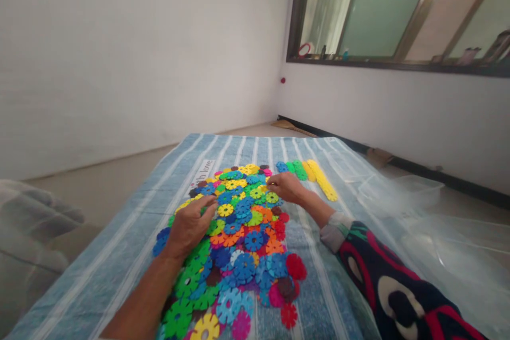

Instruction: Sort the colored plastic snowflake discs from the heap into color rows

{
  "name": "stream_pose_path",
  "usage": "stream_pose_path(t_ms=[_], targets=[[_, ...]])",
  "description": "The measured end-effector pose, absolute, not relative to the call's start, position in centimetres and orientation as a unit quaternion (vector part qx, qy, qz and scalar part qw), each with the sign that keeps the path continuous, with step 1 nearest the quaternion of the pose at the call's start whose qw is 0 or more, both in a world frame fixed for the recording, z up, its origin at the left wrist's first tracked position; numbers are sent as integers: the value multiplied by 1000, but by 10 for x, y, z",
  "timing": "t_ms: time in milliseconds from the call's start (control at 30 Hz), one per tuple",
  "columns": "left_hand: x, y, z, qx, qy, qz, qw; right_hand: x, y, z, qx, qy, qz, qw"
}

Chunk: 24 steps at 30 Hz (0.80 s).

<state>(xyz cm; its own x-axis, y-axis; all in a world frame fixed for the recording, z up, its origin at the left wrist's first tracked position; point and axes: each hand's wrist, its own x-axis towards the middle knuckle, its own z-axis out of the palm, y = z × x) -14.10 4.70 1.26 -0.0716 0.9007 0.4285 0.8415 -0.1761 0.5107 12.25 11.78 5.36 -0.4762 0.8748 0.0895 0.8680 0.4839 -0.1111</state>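
A heap of flat plastic snowflake discs (239, 234) in blue, green, yellow, orange, red and pink lies on a blue striped cloth (119, 255). My left hand (190, 226) rests palm down on the left side of the heap, fingers spread over the discs. My right hand (285, 187) is at the heap's far right edge, its fingers curled in a pinch among the discs; what they hold is too small to make out. Just beyond it lie sorted rows of discs (308, 174): blue, green and a long yellow row.
The cloth covers a low surface near a room corner with white walls. A clear plastic bag and tub (414, 207) lie to the right. A grey bundle of fabric (32, 234) sits at the left. A window ledge (398, 61) with small items runs above right.
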Motion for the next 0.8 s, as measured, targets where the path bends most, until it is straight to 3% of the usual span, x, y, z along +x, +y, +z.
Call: stream_pose_path(t_ms=[67,333,800], targets=[[-144,47,14,671,650,355,35,158,129,58,-573,-819,-2,16],[-146,49,12,668,665,333,11,247,156,53,-669,-741,-32,-56],[-150,51,6,677,661,324,1,255,169,36,-660,-746,-58,-66]])
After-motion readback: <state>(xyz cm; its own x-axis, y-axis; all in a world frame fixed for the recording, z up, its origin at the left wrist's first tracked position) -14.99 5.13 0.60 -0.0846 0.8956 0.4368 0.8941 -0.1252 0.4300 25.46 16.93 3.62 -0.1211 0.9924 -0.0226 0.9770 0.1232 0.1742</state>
